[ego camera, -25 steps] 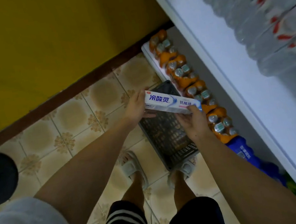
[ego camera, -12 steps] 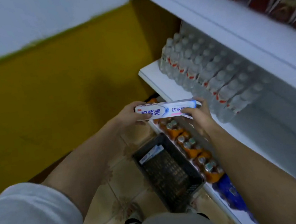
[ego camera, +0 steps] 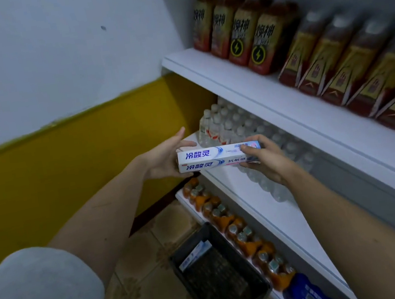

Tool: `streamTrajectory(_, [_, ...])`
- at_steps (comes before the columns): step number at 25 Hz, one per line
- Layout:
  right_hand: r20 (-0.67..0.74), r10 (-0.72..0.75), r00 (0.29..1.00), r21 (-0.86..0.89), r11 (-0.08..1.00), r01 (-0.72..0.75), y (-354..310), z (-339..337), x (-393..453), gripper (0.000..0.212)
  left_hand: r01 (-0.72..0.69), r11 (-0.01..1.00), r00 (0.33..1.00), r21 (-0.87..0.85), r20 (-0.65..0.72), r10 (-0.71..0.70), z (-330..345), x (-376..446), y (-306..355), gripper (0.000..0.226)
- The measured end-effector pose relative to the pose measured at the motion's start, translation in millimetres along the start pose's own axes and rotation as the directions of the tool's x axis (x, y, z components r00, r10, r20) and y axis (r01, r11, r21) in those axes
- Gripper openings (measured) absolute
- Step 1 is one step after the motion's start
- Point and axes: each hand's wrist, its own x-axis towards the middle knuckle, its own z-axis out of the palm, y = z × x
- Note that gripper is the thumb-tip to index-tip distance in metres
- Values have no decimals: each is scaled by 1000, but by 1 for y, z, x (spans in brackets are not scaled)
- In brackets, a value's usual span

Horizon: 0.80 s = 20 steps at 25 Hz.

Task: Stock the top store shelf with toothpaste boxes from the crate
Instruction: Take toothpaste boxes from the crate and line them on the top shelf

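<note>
A view from a person's head, looking down along both bare forearms toward white store shelves on the right. At far left a grey sleeve (ego camera: 36, 298) covers the upper arm. The left hand (ego camera: 164, 158) cups the left end of a white toothpaste box (ego camera: 214, 157) with blue lettering, fingers extended behind and under it, so that grip supports the box without curling round it. The box is held level in the air, in front of the edge of a middle shelf (ego camera: 256, 207) packed with clear water bottles (ego camera: 228, 125). The right hand (ego camera: 265, 158) has its grip clenched on the box's right end, thumb and fingers wrapped round it. Below, on the tiled floor (ego camera: 146, 292), a dark plastic crate (ego camera: 217, 274) holds at least one more toothpaste box (ego camera: 194, 254), beside a low shelf row of orange drink bottles (ego camera: 233, 223). Higher on the right, a shelf (ego camera: 253, 87) carries dark red and yellow drink bottles (ego camera: 250, 28).
</note>
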Motion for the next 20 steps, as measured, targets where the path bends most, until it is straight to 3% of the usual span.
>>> streamTrajectory(6, [29,-78,997,8,997,78,-60,-11,-12,18,-14,966,993,259,116,-17,13,-7,59,46])
streamTrajectory(10, [8,-131,991,188,974,127,-138,-24,-28,40,-179,953,981,246,113,155,18,-18,128,42])
streamTrajectory(12, [-2,-230,973,93,969,229,-183,-33,-41,45,-290,921,955,261,141,260,30,-29,173,54])
streamTrajectory(15, [-21,-447,894,-182,881,436,-247,-48,-72,32,-450,843,889,294,240,391,52,-50,240,79])
streamTrajectory(20, [-50,-651,758,-461,688,561,-328,-77,-144,30,-629,731,767,265,367,527,97,-77,329,81])
